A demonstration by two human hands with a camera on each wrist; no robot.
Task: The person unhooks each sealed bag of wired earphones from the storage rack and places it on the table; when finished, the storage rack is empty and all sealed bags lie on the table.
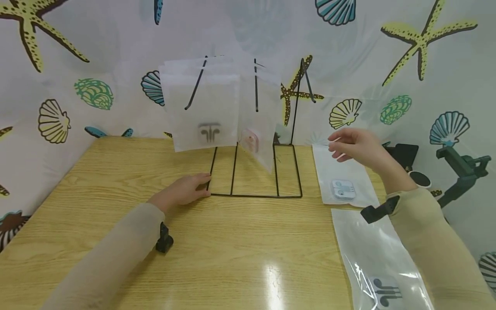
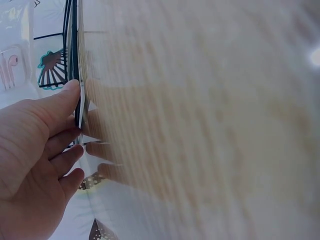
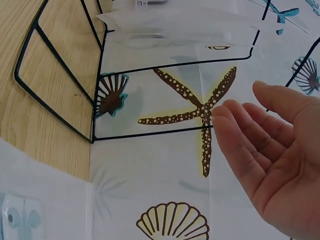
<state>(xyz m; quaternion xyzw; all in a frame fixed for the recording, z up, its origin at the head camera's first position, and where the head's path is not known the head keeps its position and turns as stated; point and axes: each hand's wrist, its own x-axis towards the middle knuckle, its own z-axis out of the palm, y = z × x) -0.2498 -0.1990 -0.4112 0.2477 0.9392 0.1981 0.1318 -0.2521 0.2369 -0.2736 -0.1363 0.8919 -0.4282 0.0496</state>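
A black wire rack (image 1: 255, 196) stands on the wooden table, its hooks pointing forward. My left hand (image 1: 181, 190) holds the left edge of its base; the left wrist view shows the thumb of this hand (image 2: 35, 145) against the dark wire. A clear bag with dark earphones (image 1: 209, 132) hangs on the left hook, and one with a pink-looking case (image 1: 249, 141) on the middle hook. The right hook (image 1: 308, 84) carries no bag. To its right my right hand (image 1: 360, 148) is raised, fingers loosely bent, holding nothing; the right wrist view shows the same hand (image 3: 270, 150) beside the rack's wires (image 3: 150, 134).
On the table's right side lie a bag with a white earphone case (image 1: 343, 189) and, nearer, a larger-looking bag with dark earphones (image 1: 387, 292). A black stand arm (image 1: 463, 174) and a cup-like round object (image 1: 420, 179) are at the far right. A patterned sheet (image 1: 128, 38) hangs behind.
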